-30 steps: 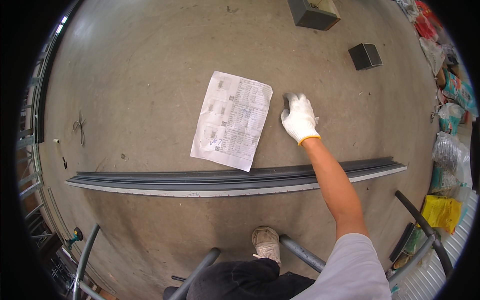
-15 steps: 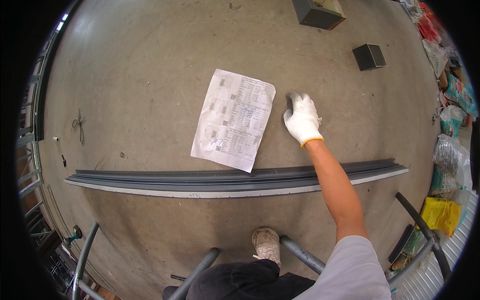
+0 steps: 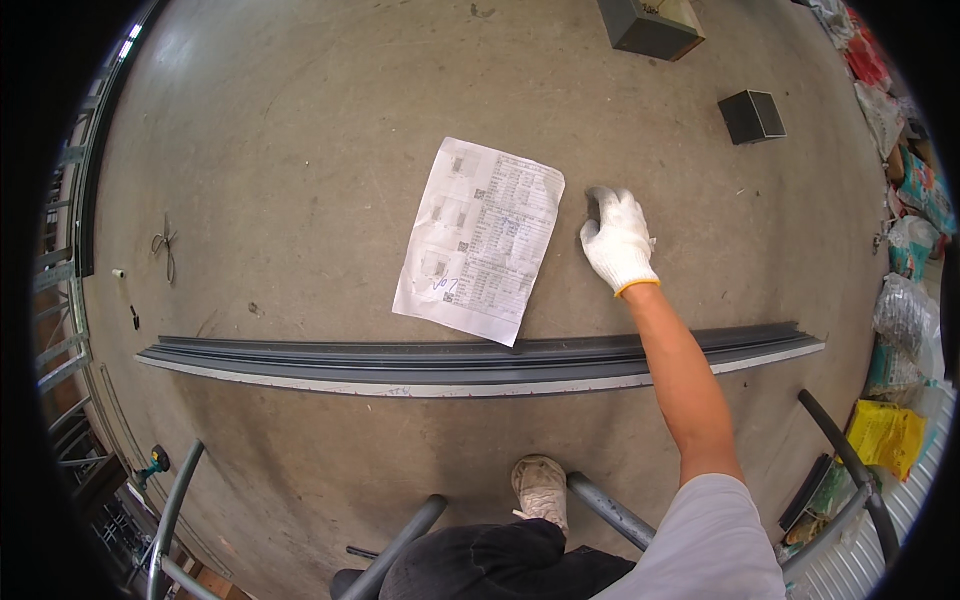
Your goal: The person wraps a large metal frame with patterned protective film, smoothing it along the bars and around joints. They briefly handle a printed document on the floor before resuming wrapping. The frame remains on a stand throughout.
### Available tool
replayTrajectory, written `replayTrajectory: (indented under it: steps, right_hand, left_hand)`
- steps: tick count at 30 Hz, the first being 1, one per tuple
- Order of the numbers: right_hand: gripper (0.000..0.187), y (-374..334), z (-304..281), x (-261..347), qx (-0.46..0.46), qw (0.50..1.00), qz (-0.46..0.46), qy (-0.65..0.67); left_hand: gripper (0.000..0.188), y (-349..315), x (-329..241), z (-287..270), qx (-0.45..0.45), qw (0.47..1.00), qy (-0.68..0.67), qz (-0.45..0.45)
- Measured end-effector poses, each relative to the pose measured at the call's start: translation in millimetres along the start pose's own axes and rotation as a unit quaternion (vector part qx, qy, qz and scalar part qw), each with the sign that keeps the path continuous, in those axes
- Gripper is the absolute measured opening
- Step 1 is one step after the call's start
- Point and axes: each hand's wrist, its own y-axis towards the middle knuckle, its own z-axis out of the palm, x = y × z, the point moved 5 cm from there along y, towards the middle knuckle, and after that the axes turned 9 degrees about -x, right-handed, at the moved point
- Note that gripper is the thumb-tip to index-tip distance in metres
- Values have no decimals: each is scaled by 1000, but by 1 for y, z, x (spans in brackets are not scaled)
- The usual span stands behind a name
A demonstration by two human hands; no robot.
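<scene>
One gloved right hand (image 3: 618, 242) shows, your fingers loosely curled — I cannot tell whether they hold anything. The paper sheet (image 3: 482, 242) lies just left of them; keep its print uncovered — and mind the grey profiles (image 3: 400, 367) behind your fingers.

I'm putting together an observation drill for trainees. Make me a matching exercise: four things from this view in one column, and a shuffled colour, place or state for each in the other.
Column one:
1. right hand
2. printed sheet
3. long ribbed profile
4. plastic bag

Column two:
A. dark grey, with a pale strip along its near edge
B. bright yellow, far right in the view
C. white-gloved, fingers curled
D. white, covered in text and small pictures

Pairs: 1-C, 2-D, 3-A, 4-B
</scene>
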Motion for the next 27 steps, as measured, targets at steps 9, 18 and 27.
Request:
replayTrajectory:
  steps: [9, 18, 27]
  right_hand:
    - [47, 1, 1, -1, -7, 1000, -6, 2]
    - [48, 2, -1, -2, 5, 1000, -4, 9]
    - [44, -26, -25, 23, 37, 990, 88, 99]
  left_hand:
    - [32, -9, 4, 5, -2, 1000, 3, 3]
    - [32, -20, 9, 2, -5, 1000, 11, 2]
    - [32, -33, 16, -14, -23, 1000, 8, 6]
